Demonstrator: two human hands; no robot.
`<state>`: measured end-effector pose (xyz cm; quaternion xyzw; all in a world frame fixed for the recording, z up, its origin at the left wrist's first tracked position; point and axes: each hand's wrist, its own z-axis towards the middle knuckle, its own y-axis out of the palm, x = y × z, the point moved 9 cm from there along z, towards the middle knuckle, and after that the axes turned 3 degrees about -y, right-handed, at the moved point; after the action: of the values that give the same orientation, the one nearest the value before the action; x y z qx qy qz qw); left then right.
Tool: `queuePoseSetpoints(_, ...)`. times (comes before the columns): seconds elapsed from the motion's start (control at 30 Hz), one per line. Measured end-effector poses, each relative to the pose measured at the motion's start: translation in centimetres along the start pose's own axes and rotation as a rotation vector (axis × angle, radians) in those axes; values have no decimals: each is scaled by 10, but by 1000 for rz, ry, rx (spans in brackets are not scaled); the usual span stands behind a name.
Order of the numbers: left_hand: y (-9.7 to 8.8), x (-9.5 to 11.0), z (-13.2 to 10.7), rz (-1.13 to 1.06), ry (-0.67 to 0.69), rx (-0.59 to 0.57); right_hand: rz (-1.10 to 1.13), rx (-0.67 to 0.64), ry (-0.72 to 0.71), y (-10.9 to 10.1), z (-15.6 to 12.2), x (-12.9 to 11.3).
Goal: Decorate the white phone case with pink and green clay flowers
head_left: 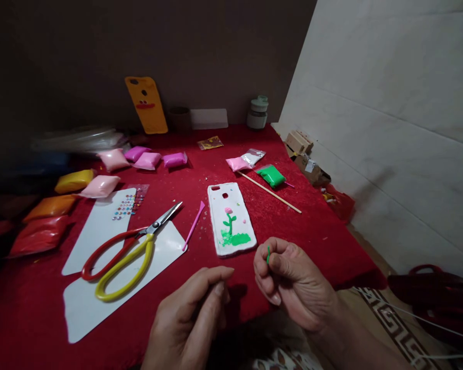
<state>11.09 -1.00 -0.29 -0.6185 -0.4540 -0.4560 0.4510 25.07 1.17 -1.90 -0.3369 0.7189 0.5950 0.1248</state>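
Observation:
Between the thumb and index finger of my right hand (293, 280) is a thin strip of green clay (268, 255), held upright near the table's front edge. My left hand (195, 313) hovers to its left with thumb and fingers drawn together, and nothing shows in them. Just beyond both hands lies a white phone case (219, 226), flat on the red cloth. It carries a pink clay flower (228, 210) on a green stem with leaves, above a smeared green patch (237, 239). Neither hand touches the case.
Scissors (150, 234) with red and yellow handles lie on white sheets (100, 231) at left, beside a pink tool (195, 224). Behind are several clay packets, a green packet (271, 176), a wooden stick (270, 192), a yellow phone case (147, 107) and a jar (257, 113).

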Motion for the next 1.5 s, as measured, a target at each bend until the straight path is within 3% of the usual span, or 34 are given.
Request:
queuePoseSetpoints(0.27, 14, 29, 15, -47, 40, -22, -8, -11, 18, 4, 0, 6)
queuePoseSetpoints(0.57, 38, 19, 20, -312, -69, -150, -39, 72, -76, -2, 0, 4)
queuePoseSetpoints(0.77, 40, 10, 20, -322, -131, -171, -53, 47, -174, 1, -1, -3)
queuePoseSetpoints(0.9, 43, 2, 21, -364, -218, -204, -56, 31, -166, 2, -1, -1)
queuePoseSetpoints(1.5, 55, 4, 22, -637, -269, -260, -101, -71, -123, 6, -4, 4)
